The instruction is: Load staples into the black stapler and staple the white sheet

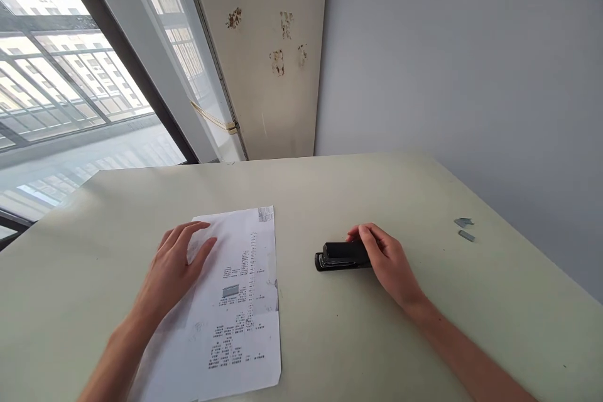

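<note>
A black stapler (346, 254) lies on the table with its front end to the left. My right hand (387, 257) is closed around its rear part, which the hand hides. Printed paper sheets (261, 352) lie to the left of the stapler. My left hand (175, 267) is over their left side, thumb and fingers apart and holding nothing; whether it touches the paper I cannot tell. On the print rests a small grey strip of staples (230, 291), to the right of and below my left thumb.
Small grey pieces (464, 222) and a short grey strip (466, 235) lie at the right side of the pale table (311, 339). A grey wall (452, 63) rises behind on the right, a stained pale panel (264, 100) at the back, and a window (70, 63) on the left.
</note>
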The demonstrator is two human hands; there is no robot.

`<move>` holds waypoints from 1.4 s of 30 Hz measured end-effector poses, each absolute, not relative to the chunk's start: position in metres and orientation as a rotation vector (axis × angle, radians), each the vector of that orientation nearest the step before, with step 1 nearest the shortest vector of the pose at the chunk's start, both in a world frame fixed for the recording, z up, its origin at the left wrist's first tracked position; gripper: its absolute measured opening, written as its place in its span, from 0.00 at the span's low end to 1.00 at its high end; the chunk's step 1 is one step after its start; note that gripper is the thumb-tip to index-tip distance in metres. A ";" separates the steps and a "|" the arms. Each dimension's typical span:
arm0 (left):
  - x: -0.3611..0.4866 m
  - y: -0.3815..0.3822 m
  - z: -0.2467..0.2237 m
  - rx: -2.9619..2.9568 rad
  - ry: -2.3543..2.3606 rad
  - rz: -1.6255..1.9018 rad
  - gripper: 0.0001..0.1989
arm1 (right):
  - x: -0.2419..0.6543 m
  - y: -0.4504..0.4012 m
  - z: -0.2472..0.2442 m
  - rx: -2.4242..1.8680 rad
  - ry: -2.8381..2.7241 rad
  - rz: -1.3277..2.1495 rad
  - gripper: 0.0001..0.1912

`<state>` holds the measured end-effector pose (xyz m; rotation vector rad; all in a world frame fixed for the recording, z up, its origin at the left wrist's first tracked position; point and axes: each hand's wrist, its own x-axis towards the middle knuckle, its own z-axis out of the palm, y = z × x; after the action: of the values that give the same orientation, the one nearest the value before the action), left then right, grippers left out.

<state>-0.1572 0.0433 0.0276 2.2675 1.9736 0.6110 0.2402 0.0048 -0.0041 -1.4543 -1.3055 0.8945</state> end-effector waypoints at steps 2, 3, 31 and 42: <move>-0.165 0.044 0.017 2.207 2.038 0.563 0.31 | 0.241 0.004 -0.004 -1.464 -1.307 0.900 0.24; -0.167 0.045 0.011 2.173 2.065 0.536 0.34 | 0.241 0.003 -0.004 -1.470 -1.307 0.900 0.24; -0.139 0.022 0.039 2.404 1.344 0.274 0.18 | 0.252 0.001 0.003 -1.348 -1.849 0.669 0.14; -0.126 0.017 0.024 2.321 1.473 0.523 0.14 | 0.265 0.005 -0.001 -1.314 -1.855 0.806 0.16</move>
<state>-0.1257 0.0168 0.0245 2.3207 1.4726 0.5228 0.2652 0.0049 -0.0015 -1.3142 -1.8546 0.8057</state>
